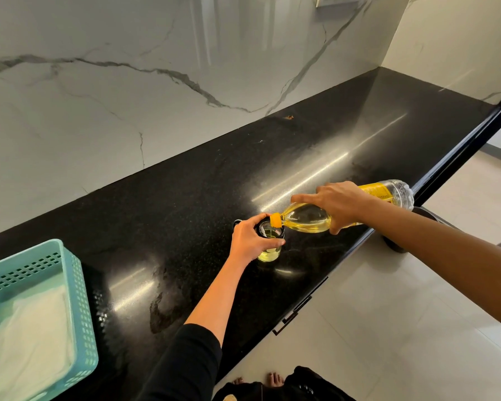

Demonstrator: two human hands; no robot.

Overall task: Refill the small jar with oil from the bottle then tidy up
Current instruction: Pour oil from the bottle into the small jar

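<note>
A small glass jar [270, 250] stands on the black countertop [185, 204], part full of yellow oil. My left hand [250, 238] wraps around its black rim and holds it upright. My right hand [340, 205] grips a clear plastic oil bottle [307, 218] by its middle. The bottle is tipped almost flat, its yellow spout [276, 220] resting over the jar's mouth. Oil fills the lower side of the bottle's neck. A yellow label [381, 192] shows behind my right hand.
A teal perforated basket [75, 285] with a white cloth [32, 337] inside sits at the counter's near left. A small dark object [237, 223] lies just behind my left hand. A marble wall [128, 82] backs the counter. The counter's front edge runs diagonally to the right, above tiled floor [388, 314].
</note>
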